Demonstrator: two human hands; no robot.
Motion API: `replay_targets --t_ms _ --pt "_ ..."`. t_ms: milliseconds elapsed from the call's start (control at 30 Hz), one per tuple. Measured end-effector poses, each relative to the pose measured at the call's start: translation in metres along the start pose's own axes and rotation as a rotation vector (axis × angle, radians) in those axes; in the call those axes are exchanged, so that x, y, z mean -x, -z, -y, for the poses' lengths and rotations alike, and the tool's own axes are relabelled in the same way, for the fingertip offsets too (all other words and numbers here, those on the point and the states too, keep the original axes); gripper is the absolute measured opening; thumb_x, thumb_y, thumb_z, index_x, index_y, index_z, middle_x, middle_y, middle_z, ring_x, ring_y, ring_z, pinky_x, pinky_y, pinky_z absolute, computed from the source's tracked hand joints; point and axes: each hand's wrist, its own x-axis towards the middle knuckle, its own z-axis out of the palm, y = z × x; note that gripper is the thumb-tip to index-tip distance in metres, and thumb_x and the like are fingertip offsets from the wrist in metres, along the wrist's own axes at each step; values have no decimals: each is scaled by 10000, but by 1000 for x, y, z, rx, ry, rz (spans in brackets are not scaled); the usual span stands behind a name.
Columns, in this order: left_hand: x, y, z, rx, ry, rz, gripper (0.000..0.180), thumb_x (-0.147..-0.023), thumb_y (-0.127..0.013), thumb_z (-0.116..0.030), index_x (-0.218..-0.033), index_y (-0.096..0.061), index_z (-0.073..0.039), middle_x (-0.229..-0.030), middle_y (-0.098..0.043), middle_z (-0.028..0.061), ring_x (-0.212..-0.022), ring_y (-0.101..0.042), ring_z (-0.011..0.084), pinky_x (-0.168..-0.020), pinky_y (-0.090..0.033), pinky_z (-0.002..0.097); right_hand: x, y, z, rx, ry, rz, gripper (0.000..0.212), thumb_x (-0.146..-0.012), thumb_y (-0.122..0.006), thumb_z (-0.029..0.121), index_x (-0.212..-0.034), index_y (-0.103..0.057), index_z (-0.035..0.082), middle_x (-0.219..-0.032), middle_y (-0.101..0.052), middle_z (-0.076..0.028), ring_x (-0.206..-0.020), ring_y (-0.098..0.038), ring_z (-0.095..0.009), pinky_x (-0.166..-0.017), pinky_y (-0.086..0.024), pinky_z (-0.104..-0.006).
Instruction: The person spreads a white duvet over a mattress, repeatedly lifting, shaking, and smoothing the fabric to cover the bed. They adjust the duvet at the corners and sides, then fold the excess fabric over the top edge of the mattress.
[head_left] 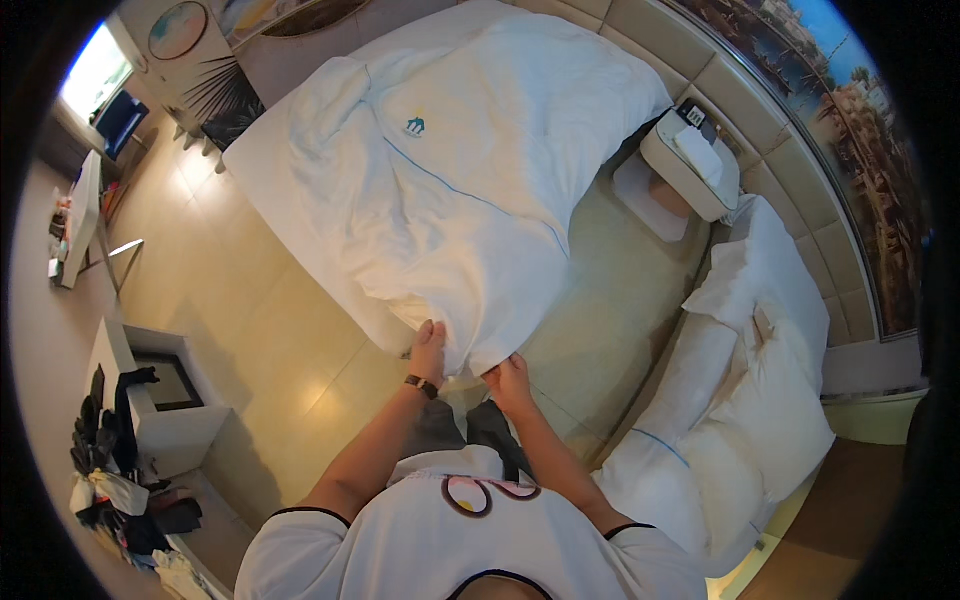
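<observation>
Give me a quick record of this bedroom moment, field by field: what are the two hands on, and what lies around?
left hand: grips the near corner of the white duvet, fingers closed on the cloth
right hand: grip closed on the same duvet edge, beside the left
wrist: dark watch on the left arm
bed: duvet rumpled, thin blue line across it
second bed: to the person's right, with heaped white pillows
between beds: white nightstand
floor: glossy beige tiles
</observation>
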Motion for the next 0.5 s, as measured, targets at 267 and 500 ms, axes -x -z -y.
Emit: replay_targets --t_ms 267,500 --pt "-21 -12 11 -186 470 70 212 -972 -397 -257 -870 -398 -71 -576 -399 57 -342 -375 160 -307 -281 284 -44 8 -22 -475 -394 514 429 -957 -457 414 -1147 -554 42 -1067 -628 -106 -964 -620 -223 -828 -521 -384" --pt "-3 30 36 -339 464 199 194 -977 -406 -265 -978 -429 -73 -535 -417 46 -325 -357 141 -290 -271 294 -55 26 -37 -186 -480 -66 389 -947 -470 313 -1224 -510 43 -1178 -600 -133 -1066 -587 -296 -902 -486 -474"
